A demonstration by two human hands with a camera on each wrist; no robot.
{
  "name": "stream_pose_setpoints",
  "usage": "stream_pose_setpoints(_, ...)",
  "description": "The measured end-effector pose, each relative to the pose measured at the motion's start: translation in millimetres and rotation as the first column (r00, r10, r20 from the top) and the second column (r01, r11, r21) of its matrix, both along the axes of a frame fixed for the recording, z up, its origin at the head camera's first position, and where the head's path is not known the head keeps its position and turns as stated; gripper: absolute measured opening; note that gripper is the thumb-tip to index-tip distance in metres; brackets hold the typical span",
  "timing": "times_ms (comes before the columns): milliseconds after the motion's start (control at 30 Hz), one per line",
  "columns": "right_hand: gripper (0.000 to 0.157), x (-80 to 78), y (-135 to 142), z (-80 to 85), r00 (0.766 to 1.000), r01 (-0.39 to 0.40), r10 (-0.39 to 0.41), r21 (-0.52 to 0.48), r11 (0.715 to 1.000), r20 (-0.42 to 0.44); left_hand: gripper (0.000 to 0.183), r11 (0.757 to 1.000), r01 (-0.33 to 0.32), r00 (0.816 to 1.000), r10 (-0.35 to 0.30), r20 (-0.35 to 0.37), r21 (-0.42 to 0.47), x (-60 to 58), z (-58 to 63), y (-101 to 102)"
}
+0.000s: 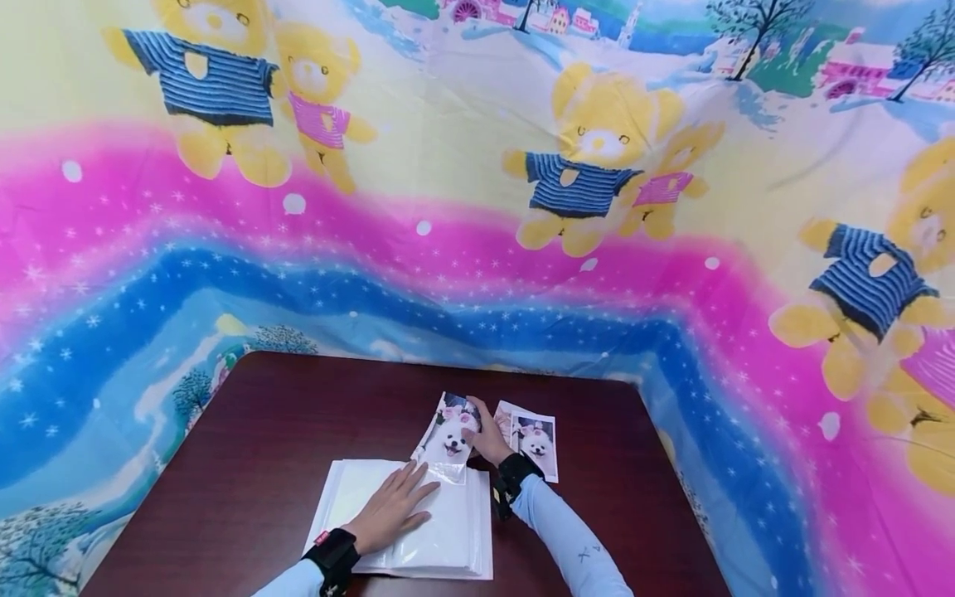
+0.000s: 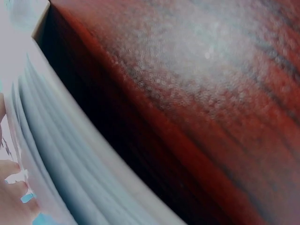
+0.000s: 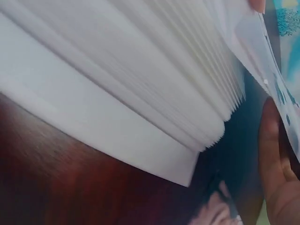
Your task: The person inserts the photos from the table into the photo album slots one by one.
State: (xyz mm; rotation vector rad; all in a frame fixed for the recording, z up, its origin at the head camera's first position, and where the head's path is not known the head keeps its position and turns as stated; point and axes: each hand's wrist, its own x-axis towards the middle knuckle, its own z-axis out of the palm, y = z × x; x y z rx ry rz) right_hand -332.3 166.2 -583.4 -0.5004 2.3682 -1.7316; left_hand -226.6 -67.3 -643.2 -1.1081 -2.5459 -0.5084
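Note:
An open photo album [image 1: 455,531] with white sleeve pages lies on the table. My left hand [image 1: 388,510] rests on its pages, fingers fairly straight and spread. At the album's top edge, my right hand [image 1: 488,435] pinches a photo print [image 1: 450,435] of a white fluffy dog with pink flowers. The photo's lower end overlaps the right page; whether it is inside a sleeve I cannot tell. In the right wrist view, fingers [image 3: 272,150] hold the photo beside the fanned page edges [image 3: 187,79]. The left wrist view catches only part of the left hand, by the album's side.
Right of the right hand, more photo prints [image 1: 534,452] lie overlapping on the dark reddish-brown table [image 1: 313,406]. A cloth with printed teddy bears [image 1: 589,166] hangs behind and around the table edges.

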Motion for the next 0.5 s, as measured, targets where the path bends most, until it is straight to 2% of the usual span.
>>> stream_pose_setpoints(67,0.069,2.8,2,1.6,0.999,-0.030,0.032,-0.046,0.998,0.034,0.045,1.000,-0.003,1.000,0.003,-0.002,0.004,-0.2,0.9,-1)
stream_pose_setpoints(167,0.073,1.1,4,-3.2,0.999,-0.031,0.031,-0.020,0.999,-0.006,0.045,1.000,0.003,1.000,-0.004,0.012,0.015,-0.1,2.3,-1)
stream_pose_setpoints(267,0.074,-6.0,4,-12.2,0.996,-0.011,0.018,0.079,0.997,-0.088,0.046,1.000,-0.001,0.999,0.000,0.034,0.007,0.3,2.3,-1)
stream_pose_setpoints(367,0.076,-13.5,2,-19.5,0.987,-0.010,0.044,0.212,0.977,-0.154,0.047,1.000,-0.012,0.998,0.013,0.061,-0.012,0.7,1.5,-1)
stream_pose_setpoints(500,0.077,-16.9,-2,-19.9,0.986,-0.059,0.103,0.306,0.950,-0.133,0.047,0.999,-0.021,0.997,0.023,0.079,-0.029,0.9,1.0,0)
